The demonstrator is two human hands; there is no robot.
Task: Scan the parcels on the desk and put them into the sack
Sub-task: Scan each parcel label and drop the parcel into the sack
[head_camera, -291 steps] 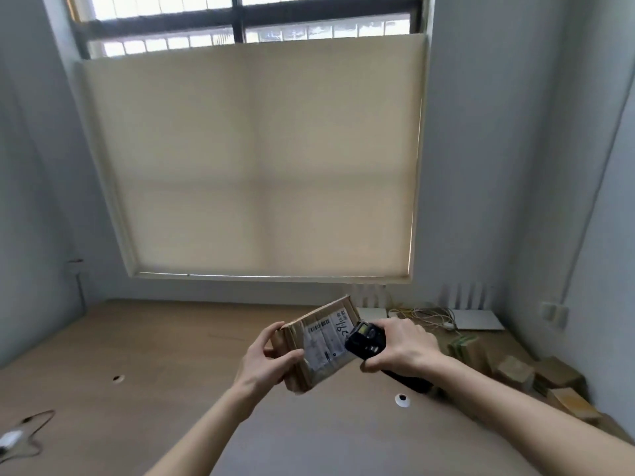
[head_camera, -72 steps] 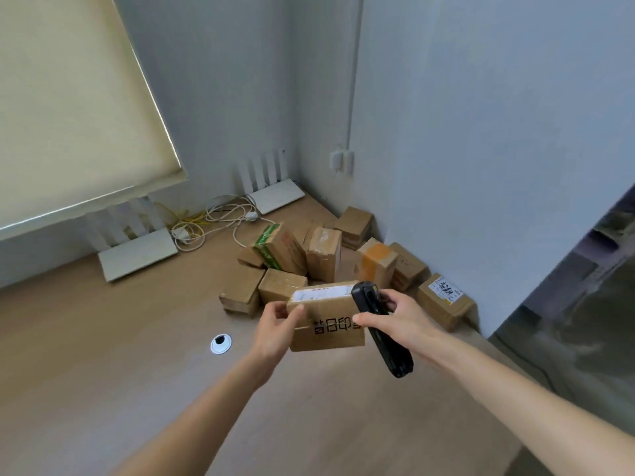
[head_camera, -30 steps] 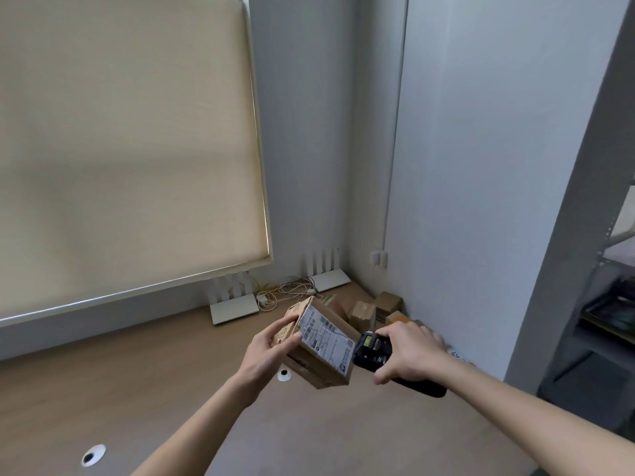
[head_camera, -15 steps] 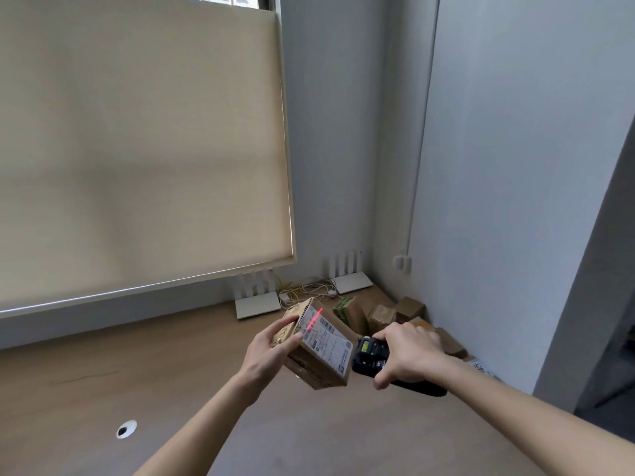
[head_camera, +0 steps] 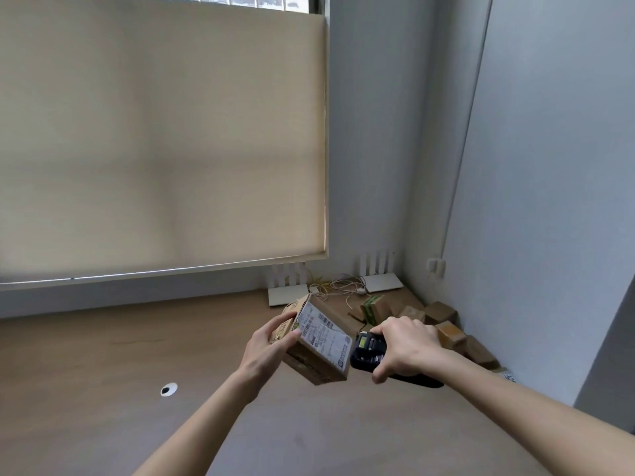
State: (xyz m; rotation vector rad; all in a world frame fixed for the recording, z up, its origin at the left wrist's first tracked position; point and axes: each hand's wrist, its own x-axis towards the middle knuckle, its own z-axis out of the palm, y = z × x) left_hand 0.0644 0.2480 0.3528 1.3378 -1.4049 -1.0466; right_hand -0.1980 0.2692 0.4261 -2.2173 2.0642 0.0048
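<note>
Head cam: left hand [head_camera: 266, 348] grips a small brown cardboard parcel [head_camera: 314, 343], tilted, held above the desk [head_camera: 103, 389], white shipping label w/ barcode facing up; print too small to read. Right hand [head_camera: 405, 348] is wrapped round a black handheld scanner [head_camera: 369, 350], lit screen end just beside the parcel's label edge. Desk is smooth wood-look laminate w/ a round cable grommet [head_camera: 168, 389]. More cardboard boxes [head_camera: 446, 324] piled in the far right corner, one w/ green print. Two flat white routers [head_camera: 383, 282] and tangled cables near them. Beige roller blind [head_camera: 161, 132], matte grey walls.
</note>
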